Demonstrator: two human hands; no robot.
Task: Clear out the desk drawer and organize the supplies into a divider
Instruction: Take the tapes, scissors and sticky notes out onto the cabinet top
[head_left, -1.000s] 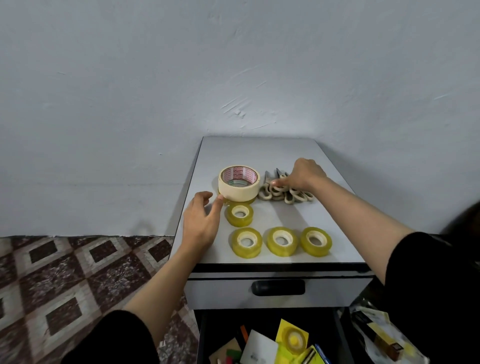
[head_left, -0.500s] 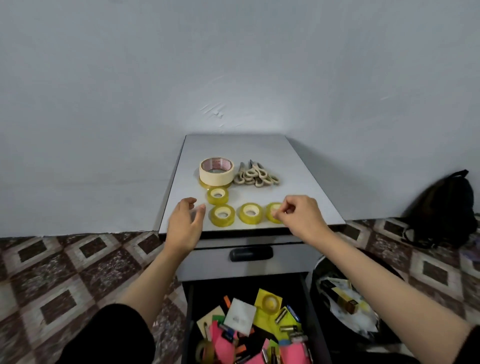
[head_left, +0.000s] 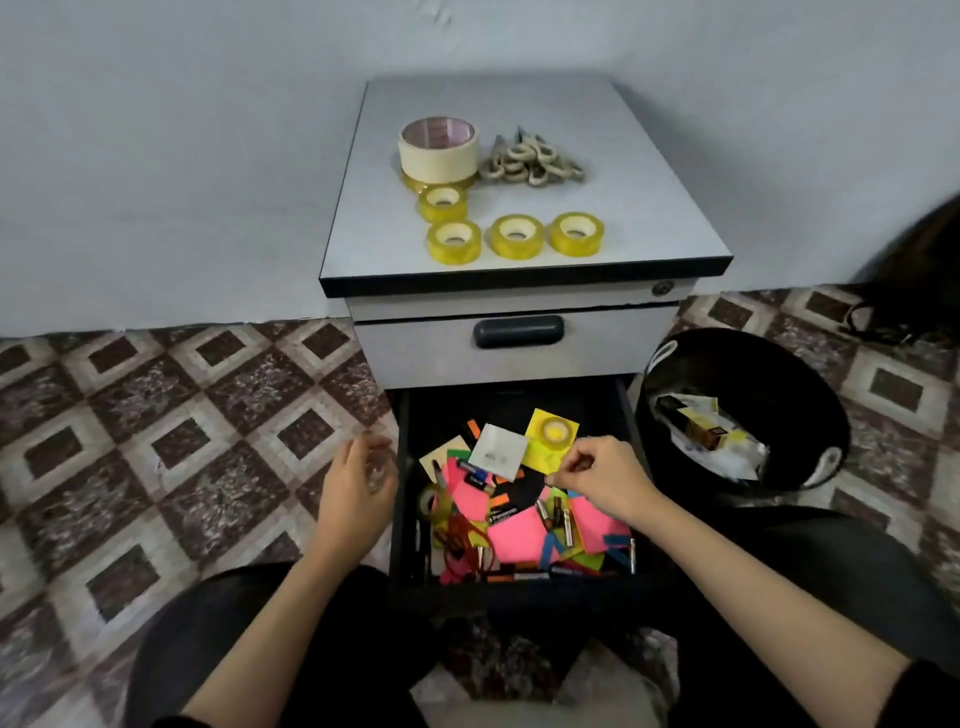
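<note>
Hovering over the pulled-out black drawer (head_left: 457, 410) at the cabinet's (head_left: 519, 364) base, crammed with neon notes (head_left: 511, 535), batteries (head_left: 558, 514), tape (head_left: 553, 431): right hand (head_left: 597, 478) curled, grip unclear; left hand (head_left: 358, 483) loose, empty, beside its left edge.

On the desk (head_left: 649, 171), a large tape roll (head_left: 438, 156) sits behind four small tape rolls (head_left: 511, 249), with scissors (head_left: 530, 165) just to its right. Below and in front, the open drawer (head_left: 404, 519) holds notes (head_left: 514, 538) and batteries (head_left: 560, 515). A bin (head_left: 810, 384) stands to the drawer's right.
</note>
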